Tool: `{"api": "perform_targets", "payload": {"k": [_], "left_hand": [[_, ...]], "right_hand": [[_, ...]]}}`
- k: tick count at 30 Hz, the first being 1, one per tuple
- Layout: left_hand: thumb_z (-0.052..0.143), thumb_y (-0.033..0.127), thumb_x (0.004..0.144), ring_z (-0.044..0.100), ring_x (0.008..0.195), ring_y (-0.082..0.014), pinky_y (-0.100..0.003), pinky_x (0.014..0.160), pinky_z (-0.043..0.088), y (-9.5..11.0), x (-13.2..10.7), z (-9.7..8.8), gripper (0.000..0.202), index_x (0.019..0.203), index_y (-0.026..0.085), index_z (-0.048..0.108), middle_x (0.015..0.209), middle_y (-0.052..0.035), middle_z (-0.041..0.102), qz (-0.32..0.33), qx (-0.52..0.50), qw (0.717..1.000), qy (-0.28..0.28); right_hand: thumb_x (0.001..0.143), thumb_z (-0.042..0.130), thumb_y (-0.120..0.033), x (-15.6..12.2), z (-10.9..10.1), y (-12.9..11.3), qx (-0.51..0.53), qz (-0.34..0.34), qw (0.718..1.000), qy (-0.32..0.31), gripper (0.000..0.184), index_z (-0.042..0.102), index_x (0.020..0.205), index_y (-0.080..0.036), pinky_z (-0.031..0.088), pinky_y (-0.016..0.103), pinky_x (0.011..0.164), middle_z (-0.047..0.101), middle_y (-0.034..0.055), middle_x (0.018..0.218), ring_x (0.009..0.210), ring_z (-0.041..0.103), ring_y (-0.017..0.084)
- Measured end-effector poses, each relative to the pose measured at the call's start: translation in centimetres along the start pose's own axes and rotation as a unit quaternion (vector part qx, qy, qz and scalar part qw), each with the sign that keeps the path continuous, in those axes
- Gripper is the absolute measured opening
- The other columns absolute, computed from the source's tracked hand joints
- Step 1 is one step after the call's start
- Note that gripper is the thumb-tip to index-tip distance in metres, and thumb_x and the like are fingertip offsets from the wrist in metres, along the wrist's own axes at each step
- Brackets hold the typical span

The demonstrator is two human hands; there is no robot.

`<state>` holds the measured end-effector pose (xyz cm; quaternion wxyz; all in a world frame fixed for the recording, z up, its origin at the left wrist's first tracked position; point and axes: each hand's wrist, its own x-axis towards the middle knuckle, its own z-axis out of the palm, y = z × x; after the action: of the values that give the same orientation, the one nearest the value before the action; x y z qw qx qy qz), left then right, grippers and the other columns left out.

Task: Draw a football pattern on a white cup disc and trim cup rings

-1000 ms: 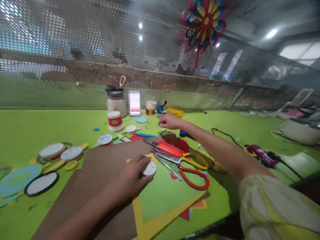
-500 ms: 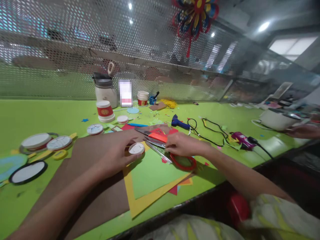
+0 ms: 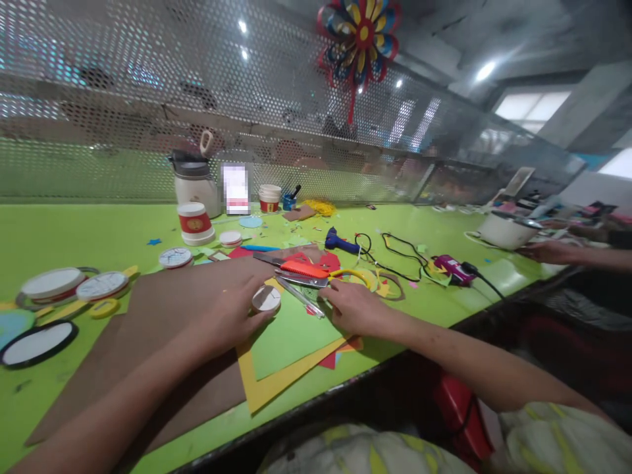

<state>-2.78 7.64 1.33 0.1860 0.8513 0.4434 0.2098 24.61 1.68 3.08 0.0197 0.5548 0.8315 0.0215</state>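
Note:
My left hand (image 3: 224, 320) rests on a brown cardboard sheet (image 3: 148, 316) and pinches a small white round lid (image 3: 266, 299) at the sheet's right edge. My right hand (image 3: 355, 308) lies on green paper (image 3: 291, 336), which sits on a yellow sheet (image 3: 266, 388). That hand covers the handles of the red scissors. Their metal blades (image 3: 300, 297) stick out to the left, toward the lid. Just behind them lie an orange utility knife (image 3: 303, 268) and yellow-handled scissors (image 3: 356, 276).
On the green table stand a red-and-white paper cup (image 3: 195, 222), a jug (image 3: 192, 187), a blue glue gun (image 3: 340, 242) and a pink corded tool (image 3: 451, 268). Round paper discs (image 3: 52, 283) lie at the left. Another person's hand (image 3: 548, 250) is by a white bowl (image 3: 503, 230).
My right hand came back from the far side of the table to the red scissors and now covers their handles. My left hand kept the white lid. The view swung right.

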Motion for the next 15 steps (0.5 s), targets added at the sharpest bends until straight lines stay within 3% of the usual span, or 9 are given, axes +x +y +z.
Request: {"api": "perform_targets", "payload": {"k": [5,15], "left_hand": [[0.056,0.049,0.088,0.067,0.113,-0.0401,-0.05,0.097,0.052,0.1,-0.1,0.1,0.062,0.142,0.019,0.056,0.133,-0.0186,0.067,0.017,0.042,0.999,-0.025],[0.053,0.045,0.092,0.067,0.118,-0.0377,-0.047,0.099,0.051,0.0,-0.4,0.4,0.054,0.141,0.023,0.057,0.137,-0.0159,0.066,0.025,0.055,0.998,-0.02]], "right_hand": [[0.102,0.065,-0.035,0.4,-0.2,1.3,0.017,0.031,0.999,0.025,0.034,0.063,0.131,-0.019,0.061,0.044,0.089,0.068,0.0095,0.127,0.105,0.07,0.024],[0.102,0.066,-0.034,0.8,1.2,2.0,-0.041,0.015,0.998,0.046,0.03,0.065,0.128,-0.019,0.06,0.046,0.093,0.066,0.0101,0.132,0.111,0.068,0.025]]}}
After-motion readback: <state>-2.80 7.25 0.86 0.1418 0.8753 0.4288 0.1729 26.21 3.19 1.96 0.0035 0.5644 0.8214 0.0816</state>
